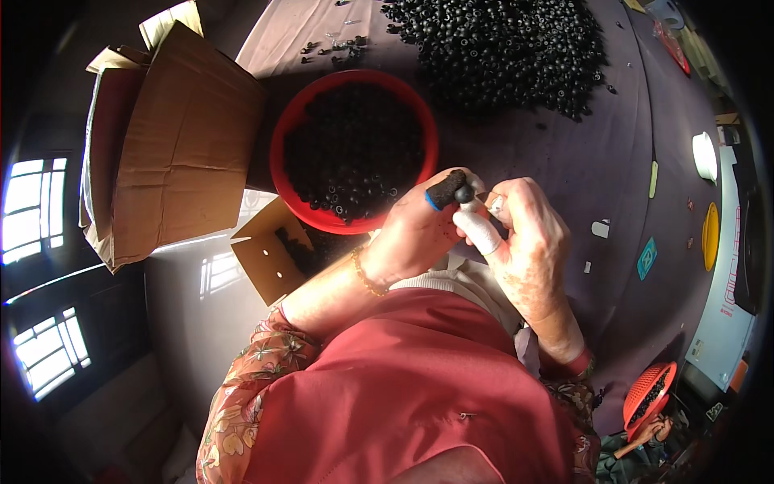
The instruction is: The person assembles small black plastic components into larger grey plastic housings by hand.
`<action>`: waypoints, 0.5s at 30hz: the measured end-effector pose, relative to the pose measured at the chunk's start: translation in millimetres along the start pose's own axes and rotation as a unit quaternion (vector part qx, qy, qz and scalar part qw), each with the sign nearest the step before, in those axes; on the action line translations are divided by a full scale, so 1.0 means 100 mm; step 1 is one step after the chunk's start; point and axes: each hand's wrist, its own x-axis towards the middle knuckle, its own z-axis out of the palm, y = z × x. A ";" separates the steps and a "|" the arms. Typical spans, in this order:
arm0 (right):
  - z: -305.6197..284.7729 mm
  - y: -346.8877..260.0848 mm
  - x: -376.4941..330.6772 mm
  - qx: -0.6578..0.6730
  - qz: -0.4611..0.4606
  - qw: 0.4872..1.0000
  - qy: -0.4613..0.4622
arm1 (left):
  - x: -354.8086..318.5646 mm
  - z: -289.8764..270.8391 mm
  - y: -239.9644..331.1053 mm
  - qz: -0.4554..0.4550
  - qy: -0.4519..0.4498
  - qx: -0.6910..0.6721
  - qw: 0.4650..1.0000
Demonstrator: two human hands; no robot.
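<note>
My left hand (411, 234) is closed, its thumb in a black finger cover with a blue edge. Between its fingertips sits a small round black part (464, 194), like the pieces heaped on the table. My right hand (532, 238), its thumb wrapped in white tape, is closed close against the left fingertips. Something small and pale shows at its fingers, too small to name. Just beyond my left hand stands a red basin (279, 153) holding many small black parts. A large pile of the same black pieces (516, 52) lies at the far side.
A big cardboard box (189, 137) stands at the left, with a smaller open carton (266, 270) below the basin. On the right lie a white bowl (704, 156), a yellow lid (710, 236) and a teal packet (647, 258). Another person's hand (649, 431) is by a red basket (645, 394).
</note>
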 end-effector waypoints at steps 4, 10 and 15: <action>-0.02 -0.01 0.04 -0.043 -0.034 0.998 0.007 | 0.03 0.25 0.01 0.011 0.088 0.007 0.996; -0.04 -0.05 0.07 -0.059 -0.028 0.998 -0.002 | 0.02 0.30 0.02 0.029 0.086 0.045 0.995; -0.03 -0.04 0.07 -0.056 -0.025 0.998 -0.006 | 0.01 0.29 0.03 0.039 0.087 0.072 0.993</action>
